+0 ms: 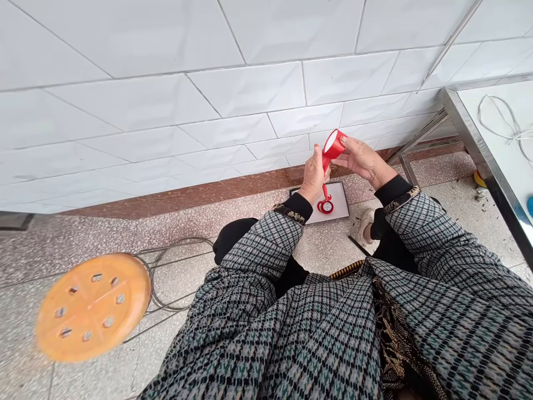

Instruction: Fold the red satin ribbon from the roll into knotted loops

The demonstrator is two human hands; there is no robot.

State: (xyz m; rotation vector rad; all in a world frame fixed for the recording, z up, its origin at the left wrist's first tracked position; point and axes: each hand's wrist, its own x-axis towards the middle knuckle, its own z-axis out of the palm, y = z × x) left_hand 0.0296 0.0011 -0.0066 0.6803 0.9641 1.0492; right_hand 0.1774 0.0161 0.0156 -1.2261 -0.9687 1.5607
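Note:
My right hand (361, 159) grips a roll of red tape (335, 145) by its edge; the inside of the roll looks white. Close against it, my left hand (315, 175) is closed on the narrow red upper part of a small fob watch. The round white-faced dial of the red fob watch (326, 207) shows below that hand, with a curled red piece beside it. Behind the dial lies a white panel with a dark rim (340, 206) on the floor. My fingers partly hide where the roll and the red stem meet.
An orange round stool (94, 308) with holes and thin metal legs stands at lower left. To the right is a metal-edged table (470, 130) with a white cable (512, 130) on it. A white tiled wall (250, 89) rises ahead. My shoe (365, 226) is beside the panel.

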